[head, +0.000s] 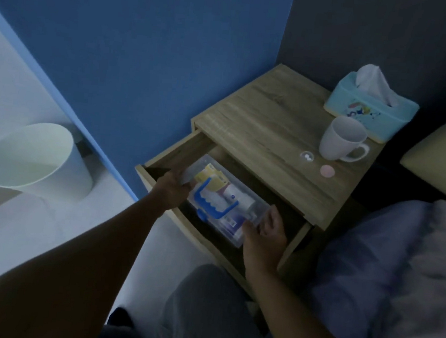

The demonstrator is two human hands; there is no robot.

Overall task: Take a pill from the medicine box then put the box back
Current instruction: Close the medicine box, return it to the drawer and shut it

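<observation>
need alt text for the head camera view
Both hands, left hand and right hand, grip the ends of a clear medicine box in an open nightstand drawer. On top sit a white mug and tissue box.

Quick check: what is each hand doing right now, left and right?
Left hand: closed on the far end of the clear medicine box in the open drawer.
Right hand: fingers gripping the box's near end.

No text can be read: the tissue box (370, 106) bears only a cartoon print, and packets in the medicine box (222, 198) are blurred.
</observation>
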